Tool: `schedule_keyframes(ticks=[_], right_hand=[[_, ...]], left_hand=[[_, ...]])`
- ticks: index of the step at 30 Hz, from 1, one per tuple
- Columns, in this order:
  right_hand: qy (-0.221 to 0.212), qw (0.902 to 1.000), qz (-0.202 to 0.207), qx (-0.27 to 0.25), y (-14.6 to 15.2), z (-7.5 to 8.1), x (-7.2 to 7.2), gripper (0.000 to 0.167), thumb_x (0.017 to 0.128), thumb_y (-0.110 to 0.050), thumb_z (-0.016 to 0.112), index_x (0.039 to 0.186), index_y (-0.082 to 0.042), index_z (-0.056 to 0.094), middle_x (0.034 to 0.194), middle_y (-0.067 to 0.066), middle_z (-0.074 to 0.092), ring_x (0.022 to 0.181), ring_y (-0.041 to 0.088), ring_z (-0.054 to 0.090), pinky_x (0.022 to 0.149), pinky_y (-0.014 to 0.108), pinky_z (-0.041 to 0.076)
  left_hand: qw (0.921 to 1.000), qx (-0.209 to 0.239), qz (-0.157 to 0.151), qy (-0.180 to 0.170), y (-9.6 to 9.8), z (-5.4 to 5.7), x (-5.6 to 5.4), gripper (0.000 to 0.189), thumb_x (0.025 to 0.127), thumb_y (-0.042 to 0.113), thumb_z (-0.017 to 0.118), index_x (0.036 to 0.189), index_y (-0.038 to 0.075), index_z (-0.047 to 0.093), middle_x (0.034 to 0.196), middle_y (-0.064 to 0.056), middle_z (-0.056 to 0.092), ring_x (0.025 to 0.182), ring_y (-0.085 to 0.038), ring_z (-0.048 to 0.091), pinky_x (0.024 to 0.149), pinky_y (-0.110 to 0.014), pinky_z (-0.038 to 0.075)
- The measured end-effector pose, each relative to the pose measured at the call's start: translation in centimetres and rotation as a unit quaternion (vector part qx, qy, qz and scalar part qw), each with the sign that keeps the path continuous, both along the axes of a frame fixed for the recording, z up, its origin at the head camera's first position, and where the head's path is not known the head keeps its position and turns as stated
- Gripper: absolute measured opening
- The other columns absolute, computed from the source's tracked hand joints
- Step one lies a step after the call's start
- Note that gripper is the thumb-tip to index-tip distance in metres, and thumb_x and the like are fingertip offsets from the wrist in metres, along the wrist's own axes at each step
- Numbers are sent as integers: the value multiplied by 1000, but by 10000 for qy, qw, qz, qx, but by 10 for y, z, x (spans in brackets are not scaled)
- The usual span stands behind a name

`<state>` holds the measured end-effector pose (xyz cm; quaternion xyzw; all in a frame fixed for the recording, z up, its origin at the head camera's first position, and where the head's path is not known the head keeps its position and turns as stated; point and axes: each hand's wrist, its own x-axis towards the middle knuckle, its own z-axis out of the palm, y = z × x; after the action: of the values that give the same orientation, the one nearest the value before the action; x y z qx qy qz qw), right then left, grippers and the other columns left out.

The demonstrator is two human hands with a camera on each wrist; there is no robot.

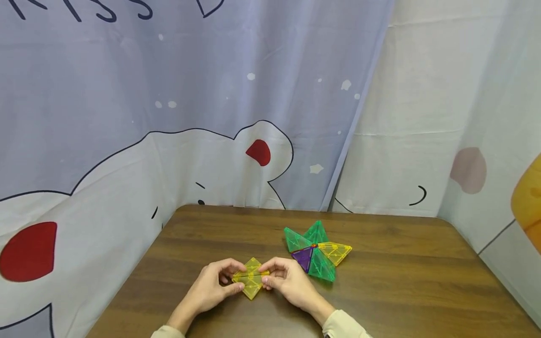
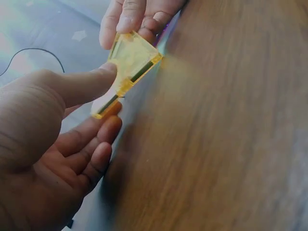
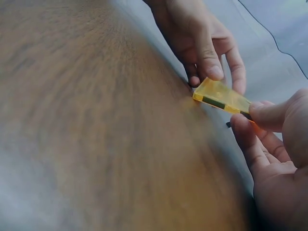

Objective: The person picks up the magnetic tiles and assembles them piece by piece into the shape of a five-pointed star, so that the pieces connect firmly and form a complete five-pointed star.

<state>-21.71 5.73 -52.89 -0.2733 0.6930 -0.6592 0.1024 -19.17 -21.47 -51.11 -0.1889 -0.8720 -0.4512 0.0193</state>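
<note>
Two translucent yellow triangular magnetic tiles (image 1: 252, 292) lie edge to edge in a diamond shape, held between both hands just over the table. My left hand (image 1: 211, 286) pinches their left corner, thumb on the near side and fingers behind. At the opposite corner my right hand (image 1: 291, 283) pinches them with thumb and fingertips. In the left wrist view, dark magnet strips show along the rim of the yellow tiles (image 2: 137, 53). The right wrist view shows the tiles (image 3: 219, 96) edge-on, with both hands at their ends.
Behind my right hand, a star-like build of green tiles (image 1: 323, 267), a purple tile (image 1: 303, 258) and a yellow tile (image 1: 336, 253) rests on the wooden table (image 1: 401, 281). A printed curtain (image 1: 211, 94) hangs along the table's far edge.
</note>
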Motion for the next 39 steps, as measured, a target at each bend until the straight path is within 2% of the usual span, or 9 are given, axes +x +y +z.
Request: schedule_keyframes(ticks=[4, 10, 16, 23, 31, 36, 39], right_hand=[[-72, 9999, -133, -53, 0, 2, 0, 24, 102, 5, 74, 126, 5, 73, 106, 29, 75, 88, 20, 77, 81, 30, 66], [-213, 9986, -469, -82, -1, 5, -3, 25, 102, 4, 76, 127, 6, 72, 104, 25, 76, 89, 26, 79, 81, 31, 67], [-137, 9983, -566, 19, -3, 2, -4, 22, 101, 2, 78, 123, 4, 77, 100, 24, 77, 85, 19, 77, 77, 27, 65], [-122, 9973, -711, 127, -1, 1, -2, 25, 105, -5, 76, 128, 5, 79, 101, 22, 81, 82, 14, 76, 74, 23, 63], [-25, 9965, -799, 263, 1, 1, 0, 19, 105, -9, 78, 120, -2, 85, 94, 19, 83, 78, 18, 79, 73, 27, 66], [-185, 9969, -759, 34, 1, 0, 0, 14, 103, -4, 79, 114, 3, 83, 94, 23, 81, 76, 18, 79, 71, 29, 66], [-192, 9971, -742, -43, 1, 0, 1, 11, 102, 0, 78, 110, 7, 79, 94, 23, 80, 76, 20, 80, 71, 32, 67]], left_hand=[[9987, 484, 69, -152, 2, 1, 0, 29, 93, 14, 92, 119, 17, 80, 103, 3, 80, 88, -12, 74, 75, -27, 62], [9953, 903, 299, -173, 4, 5, -1, 25, 94, 13, 91, 118, 13, 83, 99, -1, 83, 83, -15, 79, 74, -27, 64], [9896, 1301, 453, -405, 1, 6, -1, 23, 98, 12, 87, 119, 3, 83, 95, -7, 84, 80, -22, 82, 70, -31, 66], [9840, 1664, 438, -467, -1, 3, -1, 25, 104, 9, 79, 123, -7, 80, 106, -18, 84, 82, -25, 84, 73, -33, 68], [9790, 1794, 775, -581, 1, 4, 1, 14, 98, 3, 84, 111, -2, 84, 101, -17, 84, 79, -25, 83, 70, -34, 68], [9713, 2130, 724, -777, 2, 4, 2, 16, 96, -3, 84, 110, -8, 82, 101, -22, 83, 80, -26, 83, 73, -37, 68], [9712, 2156, 678, -758, 3, 4, 2, 16, 94, -4, 86, 109, -9, 82, 99, -23, 83, 80, -24, 83, 74, -37, 69]])
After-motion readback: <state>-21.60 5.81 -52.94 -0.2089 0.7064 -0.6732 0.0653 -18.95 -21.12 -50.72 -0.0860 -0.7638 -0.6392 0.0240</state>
